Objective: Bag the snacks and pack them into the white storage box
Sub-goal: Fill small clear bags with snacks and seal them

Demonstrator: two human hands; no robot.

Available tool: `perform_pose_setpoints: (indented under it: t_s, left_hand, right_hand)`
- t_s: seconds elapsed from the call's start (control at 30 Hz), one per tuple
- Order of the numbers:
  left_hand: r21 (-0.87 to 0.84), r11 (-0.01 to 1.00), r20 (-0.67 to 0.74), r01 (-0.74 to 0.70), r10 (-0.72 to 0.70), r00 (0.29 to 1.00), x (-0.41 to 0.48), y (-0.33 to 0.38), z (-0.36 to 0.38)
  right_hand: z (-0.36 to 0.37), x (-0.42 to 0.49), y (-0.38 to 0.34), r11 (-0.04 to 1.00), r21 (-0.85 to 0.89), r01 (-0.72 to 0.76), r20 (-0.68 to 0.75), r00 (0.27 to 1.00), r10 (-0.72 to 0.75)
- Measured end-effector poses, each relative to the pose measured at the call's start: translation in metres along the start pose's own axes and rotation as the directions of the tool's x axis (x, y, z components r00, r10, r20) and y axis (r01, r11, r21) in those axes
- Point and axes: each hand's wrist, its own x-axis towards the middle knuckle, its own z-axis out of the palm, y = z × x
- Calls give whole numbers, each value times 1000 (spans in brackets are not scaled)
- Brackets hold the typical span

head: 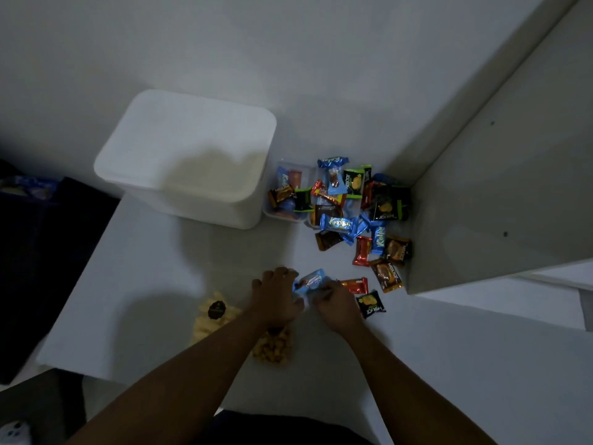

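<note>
Early going, I reckon. The white plastic storage box (186, 159) sits far left with its lid seemingly on, nothing visibly packed. To its right, the heap of small foil-wrapped snacks (353, 210) lies loose on the white table (449, 348), all yet to be bagged. Near left, a clear bag of pale yellow puffs (213, 311) and a clear bag of orange-brown nuggets (272, 348) look filled. Now my hands: left hand (276, 297) curled on the left edge of a blue-and-white foil snack packet (311, 282), right hand (337, 303) pinching its near right side. Whether a clear bag is around it, I can't tell.
</note>
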Motion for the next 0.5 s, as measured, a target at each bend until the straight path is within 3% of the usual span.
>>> perform_pose_setpoints:
  t_s: [0.1,0.23,0.37,0.5]
  left_hand:
    - [-43,999,-70,-32,29,997,20,17,-9]
    - [-58,992,-148,-108,99,984,45,54,-25]
    - [-240,939,-253,-247,185,950,67,93,-36]
    - [-167,917,-343,-362,290,893,95,127,-57]
  right_hand:
    - [-32,13,-3,999,25,20,-80,997,-18]
    - [-76,42,-1,997,39,-62,-191,979,68]
    - [-115,67,3,970,216,-109,-284,944,169]
    - [-144,93,9,968,184,-172,-336,914,227]
